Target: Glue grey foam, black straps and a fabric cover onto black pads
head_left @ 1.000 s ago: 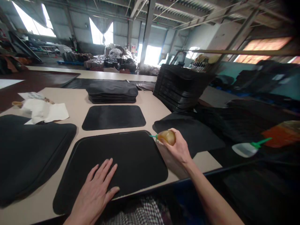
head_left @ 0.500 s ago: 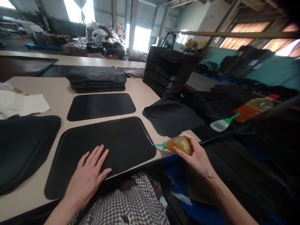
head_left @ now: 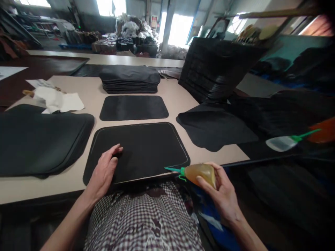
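Note:
A large black sheet with rounded corners (head_left: 146, 150) lies flat at the table's front edge, with a thin pale line along its top and right borders. My right hand (head_left: 222, 188) is wrapped round a squeeze bottle of amber liquid (head_left: 200, 173). The bottle lies sideways, its green nozzle (head_left: 172, 169) pointing left over the sheet's front right corner. On the sheet's left part rests my left hand (head_left: 106, 169), holding nothing, its fingers partly bent and the thumb apart. Behind the large sheet is a smaller black sheet (head_left: 134, 108).
Black sheets are stacked at the left (head_left: 42, 139), at the back (head_left: 129, 80) and in a tall pile (head_left: 217, 69). A loose black piece (head_left: 217, 129) lies right. A whitish bottle (head_left: 281, 143) is at the far right, white crumpled paper (head_left: 56, 97) at the left.
The nozzle has moved along the sheet's right side to its front right corner. My left hand's fingers have bent from lying flat. The view has turned right.

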The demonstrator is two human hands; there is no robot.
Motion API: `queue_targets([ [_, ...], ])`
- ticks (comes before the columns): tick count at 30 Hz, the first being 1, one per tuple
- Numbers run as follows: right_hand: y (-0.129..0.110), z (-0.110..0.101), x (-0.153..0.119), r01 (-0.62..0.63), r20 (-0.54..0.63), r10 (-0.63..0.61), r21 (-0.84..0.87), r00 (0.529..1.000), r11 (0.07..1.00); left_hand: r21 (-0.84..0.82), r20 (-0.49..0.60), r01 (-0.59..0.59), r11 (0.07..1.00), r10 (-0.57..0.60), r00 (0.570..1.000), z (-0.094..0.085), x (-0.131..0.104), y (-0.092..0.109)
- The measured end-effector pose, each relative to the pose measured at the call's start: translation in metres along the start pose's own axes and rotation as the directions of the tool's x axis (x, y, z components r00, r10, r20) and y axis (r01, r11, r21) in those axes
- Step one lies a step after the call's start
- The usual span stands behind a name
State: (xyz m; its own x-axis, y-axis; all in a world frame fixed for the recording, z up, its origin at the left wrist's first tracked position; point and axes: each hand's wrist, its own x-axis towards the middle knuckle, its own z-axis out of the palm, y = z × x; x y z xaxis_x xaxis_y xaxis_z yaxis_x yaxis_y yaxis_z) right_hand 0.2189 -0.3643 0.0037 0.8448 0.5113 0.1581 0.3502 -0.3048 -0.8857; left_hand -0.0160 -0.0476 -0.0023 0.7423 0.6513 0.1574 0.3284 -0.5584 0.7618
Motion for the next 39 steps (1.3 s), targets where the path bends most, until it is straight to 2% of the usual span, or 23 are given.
queue_targets([
  [3, -0.011, 0.031, -0.001, 0.030, 0.115, -0.035, 0.043, 0.993, 0.999, 0.013, -0.089, 0.053, 0.998, -0.052, 0.995, -0.022, -0.003, -0.006],
  [6, -0.023, 0.062, 0.000, 0.108, 0.228, -0.112, 0.031, 0.967, 0.994, 0.147, -0.090, -0.016, 0.989, 0.030, 0.996, -0.041, -0.004, -0.020],
  [11, -0.047, 0.118, 0.004, 0.224, 0.383, -0.238, 0.083, 0.893, 0.971, 0.314, 0.037, -0.100, 0.944, 0.093, 0.995, -0.065, -0.001, -0.038],
  [15, -0.070, 0.162, 0.007, 0.311, 0.465, -0.353, 0.166, 0.812, 0.936, 0.283, 0.188, -0.141, 0.949, 0.089, 0.978, -0.081, 0.005, -0.044],
  [18, -0.089, 0.190, 0.010, 0.378, 0.497, -0.443, 0.231, 0.746, 0.896, 0.225, 0.242, -0.136, 0.965, 0.080, 0.967, -0.090, 0.009, -0.046],
  [22, -0.107, 0.216, 0.020, 0.443, 0.508, -0.522, 0.279, 0.685, 0.852, 0.150, 0.283, -0.111, 0.982, 0.065, 0.957, -0.098, 0.014, -0.042],
  [27, -0.111, 0.236, 0.033, 0.536, 0.439, -0.603, 0.280, 0.666, 0.796, 0.061, 0.313, -0.060, 0.996, 0.039, 0.949, -0.100, 0.019, -0.043],
  [30, -0.114, 0.239, 0.034, 0.549, 0.434, -0.615, 0.283, 0.658, 0.787, 0.037, 0.259, -0.079, 0.996, 0.067, 0.963, -0.099, 0.020, -0.049],
  [33, -0.120, 0.232, 0.034, 0.441, 0.528, -0.538, 0.310, 0.657, 0.842, 0.016, 0.104, -0.058, 0.998, 0.056, 0.993, -0.100, 0.019, -0.049],
  [35, -0.122, 0.222, 0.038, 0.244, 0.658, -0.401, 0.321, 0.637, 0.915, -0.012, -0.012, -0.025, 1.000, 0.025, 1.000, -0.102, 0.017, -0.045],
  [37, -0.119, 0.206, 0.046, -0.064, 0.794, -0.242, 0.332, 0.558, 0.941, -0.045, -0.124, 0.011, 0.999, -0.016, 0.992, -0.104, 0.013, -0.036],
  [39, -0.109, 0.186, 0.056, -0.384, 0.868, -0.169, 0.370, 0.466, 0.846, -0.071, -0.188, 0.074, 0.995, -0.086, 0.978, -0.103, 0.009, -0.028],
])
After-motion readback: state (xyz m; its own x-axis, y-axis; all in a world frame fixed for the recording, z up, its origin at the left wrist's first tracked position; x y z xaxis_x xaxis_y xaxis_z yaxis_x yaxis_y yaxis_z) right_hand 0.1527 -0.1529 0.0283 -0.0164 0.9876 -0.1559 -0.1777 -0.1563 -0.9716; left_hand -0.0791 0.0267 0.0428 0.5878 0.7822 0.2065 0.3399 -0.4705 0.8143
